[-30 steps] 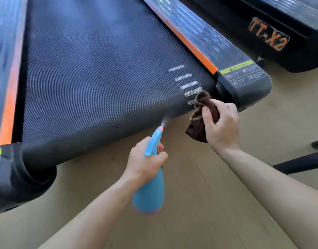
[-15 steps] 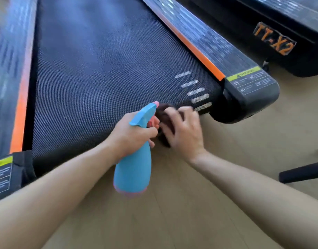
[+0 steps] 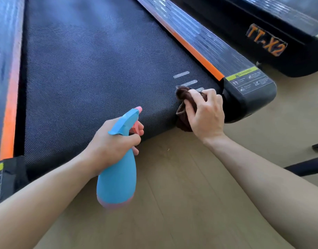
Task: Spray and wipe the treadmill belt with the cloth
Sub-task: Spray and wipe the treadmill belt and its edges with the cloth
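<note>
The black textured treadmill belt (image 3: 93,72) fills the upper left and curves down over its rear roller. My right hand (image 3: 206,114) presses a bunched dark brown cloth (image 3: 183,94) on the belt's rear right corner, over the white stripe marks. My left hand (image 3: 111,142) grips a blue spray bottle (image 3: 117,178) by the neck, fingers at the pink trigger, nozzle pointing up toward the belt. The bottle hangs over the floor just behind the belt's rear edge.
Orange-trimmed side rails (image 3: 192,44) flank the belt, ending in black end caps (image 3: 251,97) with yellow warning labels. A second treadmill marked TT-X2 (image 3: 267,42) stands at the right. Pale wooden floor (image 3: 181,203) lies below. A dark bar (image 3: 305,166) crosses the floor at the right edge.
My right hand has slid the cloth rightward along the belt's rear edge to the corner by the end cap. My left hand holds the bottle in much the same place; the spraying has stopped.
</note>
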A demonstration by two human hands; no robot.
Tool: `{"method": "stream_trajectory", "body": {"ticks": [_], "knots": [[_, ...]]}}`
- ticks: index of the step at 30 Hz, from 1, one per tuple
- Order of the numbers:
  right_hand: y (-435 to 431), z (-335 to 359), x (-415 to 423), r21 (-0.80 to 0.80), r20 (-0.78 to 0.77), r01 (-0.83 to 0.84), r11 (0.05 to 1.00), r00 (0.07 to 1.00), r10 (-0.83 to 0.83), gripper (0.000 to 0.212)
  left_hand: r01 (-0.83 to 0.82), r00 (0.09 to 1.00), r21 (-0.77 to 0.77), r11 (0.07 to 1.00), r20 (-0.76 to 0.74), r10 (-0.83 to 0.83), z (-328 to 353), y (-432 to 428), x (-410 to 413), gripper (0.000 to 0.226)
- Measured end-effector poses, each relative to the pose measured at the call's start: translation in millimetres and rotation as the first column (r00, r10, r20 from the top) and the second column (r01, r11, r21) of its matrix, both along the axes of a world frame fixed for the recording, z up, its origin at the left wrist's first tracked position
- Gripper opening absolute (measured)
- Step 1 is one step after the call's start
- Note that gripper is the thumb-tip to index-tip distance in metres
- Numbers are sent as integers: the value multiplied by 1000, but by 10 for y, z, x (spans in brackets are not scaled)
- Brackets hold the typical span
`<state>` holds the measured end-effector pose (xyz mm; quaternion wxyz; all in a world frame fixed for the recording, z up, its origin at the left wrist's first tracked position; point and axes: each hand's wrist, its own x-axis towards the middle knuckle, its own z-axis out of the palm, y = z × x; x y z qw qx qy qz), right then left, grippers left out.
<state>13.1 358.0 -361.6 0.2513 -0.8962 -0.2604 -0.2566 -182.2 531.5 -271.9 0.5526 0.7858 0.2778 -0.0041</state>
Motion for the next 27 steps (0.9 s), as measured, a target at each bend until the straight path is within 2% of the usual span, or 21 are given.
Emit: {"method": "stream_trajectory", "body": {"ticks": [2, 5, 7, 10, 16, 19, 23, 25, 27], "knots": [[109, -23, -161, -4, 1, -48, 999, 999, 48, 34, 5, 1000, -13, 1000, 7, -4, 2, -3, 19, 26], [241, -75, -395, -51, 52, -202, 978, 977, 205, 33, 17, 1000, -19, 1000, 7, -17, -16, -20, 86, 21], [190, -58, -323, -102, 96, -240, 965, 963, 250, 32, 21, 1000, -25, 999, 10, -21, -25, -31, 117, 35], [34, 34, -27, -108, 103, -139, 984, 983, 150, 32, 4, 1000, -57, 998, 12, -4, -46, -38, 119, 46], [-180, 182, 283, -172, 46, 75, 982, 997, -69, 37, -25, 1000, -63, 998, 7, 25, -47, -3, 52, 27], [-109, 96, 41, -98, -19, 2, 995, 1000, -4, 36, -34, 999, -49, 998, 9, 35, -49, 25, 31, 16], [40, -37, -293, -83, 0, -200, 976, 980, 200, 33, -37, 999, -58, 998, 15, 38, -74, 11, 89, 19], [-33, 29, -132, -153, 70, -182, 971, 978, 195, 30, -35, 999, -72, 997, 11, 35, -77, -34, 120, 18], [-148, 109, 105, -213, 119, -79, 974, 987, 106, 28, -24, 1000, -76, 997, 8, 25, -79, -79, 131, 21]]}}
